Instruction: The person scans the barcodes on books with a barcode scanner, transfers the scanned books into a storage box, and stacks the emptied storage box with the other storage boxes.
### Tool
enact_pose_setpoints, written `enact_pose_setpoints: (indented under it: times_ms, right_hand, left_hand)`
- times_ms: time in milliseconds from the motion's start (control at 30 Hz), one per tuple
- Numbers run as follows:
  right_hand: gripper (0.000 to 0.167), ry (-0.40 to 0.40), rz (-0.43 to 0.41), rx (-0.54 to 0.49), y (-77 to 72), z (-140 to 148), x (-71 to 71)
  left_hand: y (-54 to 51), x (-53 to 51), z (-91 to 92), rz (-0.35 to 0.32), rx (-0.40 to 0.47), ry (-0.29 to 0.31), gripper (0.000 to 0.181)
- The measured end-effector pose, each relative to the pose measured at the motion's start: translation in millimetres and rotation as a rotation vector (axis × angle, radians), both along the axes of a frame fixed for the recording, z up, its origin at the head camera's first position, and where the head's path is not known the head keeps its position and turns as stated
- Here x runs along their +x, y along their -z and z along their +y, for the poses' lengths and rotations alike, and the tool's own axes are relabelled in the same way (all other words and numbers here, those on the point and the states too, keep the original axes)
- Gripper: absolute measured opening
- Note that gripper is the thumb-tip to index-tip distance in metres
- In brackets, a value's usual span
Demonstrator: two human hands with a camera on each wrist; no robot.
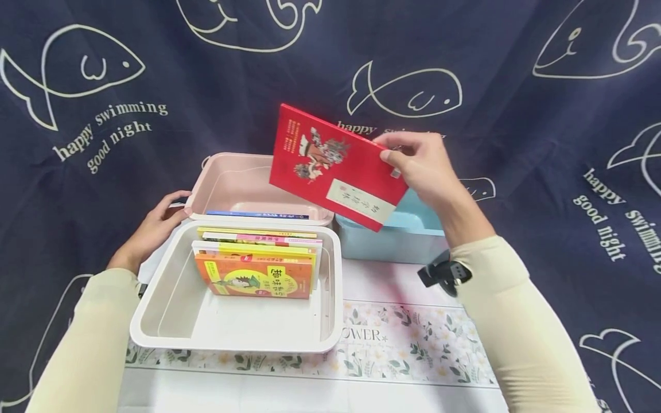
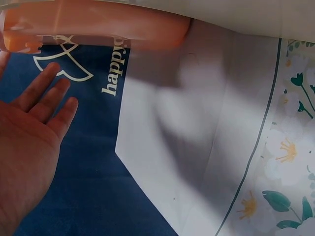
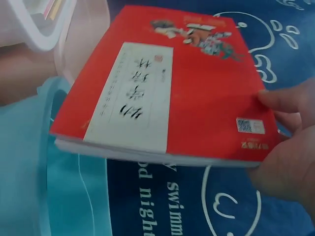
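My right hand [image 1: 424, 166] pinches a red book [image 1: 356, 178] by one edge, thumb on the cover. The book hangs tilted above the pink bin [image 1: 227, 172] and the light blue bin [image 1: 377, 244]; its cover has a pale title label and a drawing. At the pink bin's left rim, my left hand [image 1: 161, 225] touches the edge; in the left wrist view its visible fingers [image 2: 51, 101] are extended below the bin. A blue book [image 1: 258, 215] lies along the pink bin's near side. Several books stand in the white bin [image 1: 330, 321], an orange book [image 1: 232, 275] in front.
The white bin stands nearest, in front of the pink one, with the light blue bin at the right. A flowered tablecloth [image 1: 392, 344] covers the table. Dark blue fabric with fish drawings [image 1: 206, 103] hangs behind. A black strap [image 1: 445, 274] is on the right wrist.
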State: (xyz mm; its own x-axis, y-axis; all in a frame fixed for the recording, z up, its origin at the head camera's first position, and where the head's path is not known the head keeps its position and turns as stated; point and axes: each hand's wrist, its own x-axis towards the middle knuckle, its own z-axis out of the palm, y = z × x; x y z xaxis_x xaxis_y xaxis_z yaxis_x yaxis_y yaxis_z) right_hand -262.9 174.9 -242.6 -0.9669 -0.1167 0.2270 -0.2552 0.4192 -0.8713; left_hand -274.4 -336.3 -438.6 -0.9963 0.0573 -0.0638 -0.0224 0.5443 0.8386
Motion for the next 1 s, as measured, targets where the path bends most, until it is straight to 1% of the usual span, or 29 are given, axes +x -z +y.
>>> enact_pose_setpoints:
  times_ms: [233,400,467,567,733,867,1000]
  right_hand:
    - [0.024,-0.094,0.001,-0.018,1.8,-33.5,-28.7]
    - [0.023,-0.146,-0.003,-0.031,4.6,-56.3,-44.6]
    - [0.023,-0.159,-0.015,-0.032,5.9,-65.2,-49.4]
    - [0.022,-0.18,-0.028,-0.038,9.5,-77.7,-56.0]
    - [0.021,-0.221,-0.036,-0.041,19.4,-94.9,-65.7]
    - [0.022,-0.226,-0.054,-0.01,28.4,-105.5,-71.3]
    - [0.022,-0.221,-0.07,0.01,36.8,-111.8,-73.4]
  left_hand:
    - [-0.7,1.7,2.2,-0.001,-0.009,0.0,0.068]
    - [-1.2,1.8,1.6,0.011,-0.029,-0.005,0.067]
    - [-1.0,1.6,1.2,0.013,-0.036,-0.009,0.066]
    - [-1.0,1.8,0.5,0.006,-0.021,-0.011,0.065]
    - [-1.7,2.4,1.5,0.004,-0.023,-0.011,0.064]
    - [-2.3,3.5,3.1,-0.006,-0.015,-0.006,0.066]
    - [-2.7,3.7,3.3,-0.008,0.002,-0.003,0.066]
